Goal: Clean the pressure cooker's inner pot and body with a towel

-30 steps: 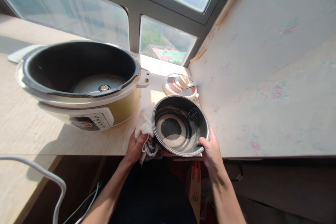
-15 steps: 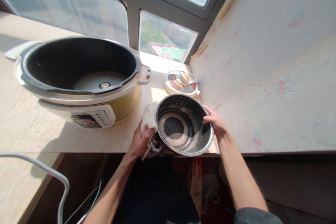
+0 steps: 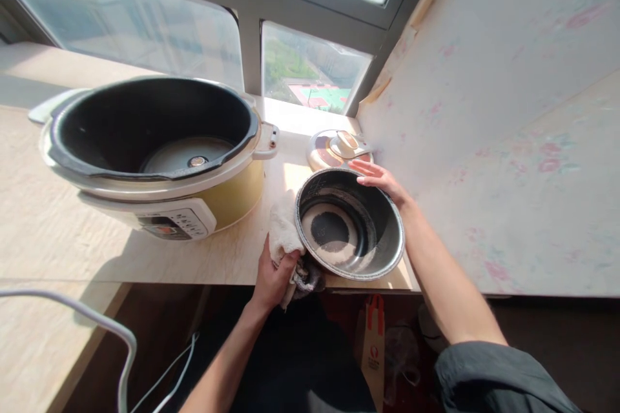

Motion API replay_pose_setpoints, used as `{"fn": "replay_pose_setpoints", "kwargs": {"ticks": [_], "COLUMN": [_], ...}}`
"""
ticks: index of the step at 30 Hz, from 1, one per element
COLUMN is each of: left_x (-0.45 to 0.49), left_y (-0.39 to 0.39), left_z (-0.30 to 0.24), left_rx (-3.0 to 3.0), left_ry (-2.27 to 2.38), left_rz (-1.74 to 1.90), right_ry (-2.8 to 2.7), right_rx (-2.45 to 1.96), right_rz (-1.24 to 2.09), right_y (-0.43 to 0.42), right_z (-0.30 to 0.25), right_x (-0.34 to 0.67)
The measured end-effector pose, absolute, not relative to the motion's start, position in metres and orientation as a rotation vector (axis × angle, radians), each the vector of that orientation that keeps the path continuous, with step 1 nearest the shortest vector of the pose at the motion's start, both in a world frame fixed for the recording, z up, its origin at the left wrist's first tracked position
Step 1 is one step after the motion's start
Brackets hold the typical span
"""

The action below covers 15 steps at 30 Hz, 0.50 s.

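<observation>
At the left, the cooker body (image 3: 145, 190) stands uncovered on the pale counter (image 3: 232, 259). Next, the left hand (image 3: 275, 276) clutches a bunched cloth (image 3: 285, 231) right beside the inner pot (image 3: 349, 226). That pot is at the counter's front edge, between both hands — its mouth faces up, a pale ring marking its bottom. Behind it lies the lid (image 3: 323, 150). Farthest right, the right hand (image 3: 382, 182) reaches over the rim, fingers nearly straight — whether it grips, I cannot tell.

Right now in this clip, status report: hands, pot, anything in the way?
Left hand clutching cloth beside pot. Right hand open at its far-right edge. Pot's opening faces camera. Lid close beyond pot, may crowd right hand.
</observation>
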<state>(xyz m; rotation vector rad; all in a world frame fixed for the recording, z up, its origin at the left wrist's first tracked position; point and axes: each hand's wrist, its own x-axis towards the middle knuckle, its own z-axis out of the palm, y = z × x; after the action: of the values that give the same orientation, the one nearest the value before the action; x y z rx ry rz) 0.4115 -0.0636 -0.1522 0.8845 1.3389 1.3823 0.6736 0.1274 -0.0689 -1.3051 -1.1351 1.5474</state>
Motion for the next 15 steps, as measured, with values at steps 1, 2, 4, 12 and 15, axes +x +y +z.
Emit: {"fn": "replay_pose_setpoints", "kwargs": {"ticks": [1,2,4,12,15], "left_x": [0.413,0.415,0.418,0.418,0.416], "left_y": [-0.065,-0.066,-0.069,-0.068,-0.064], "left_z": [-0.152,-0.152,-0.152,-0.151,-0.149], "left_rx": [0.887,0.889,0.892,0.849,0.835], "left_ry": [1.351,1.366,1.401,1.434,1.432], "left_rz": [1.389,1.398,1.420,1.446,1.460], "right_ry": [-1.093,-1.038,-0.892,-0.680,-0.768], "right_rx": [-1.253,-1.210,-1.183,-1.305,-1.368], "right_rz": [1.468,1.402,1.302,0.993,0.926], "right_y": [0.127,0.127,0.122,0.009,-0.047], "right_z": [-0.072,-0.076,-0.083,-0.092,-0.093], "right_x": [0.673,0.674,0.679,0.676,0.650]}}
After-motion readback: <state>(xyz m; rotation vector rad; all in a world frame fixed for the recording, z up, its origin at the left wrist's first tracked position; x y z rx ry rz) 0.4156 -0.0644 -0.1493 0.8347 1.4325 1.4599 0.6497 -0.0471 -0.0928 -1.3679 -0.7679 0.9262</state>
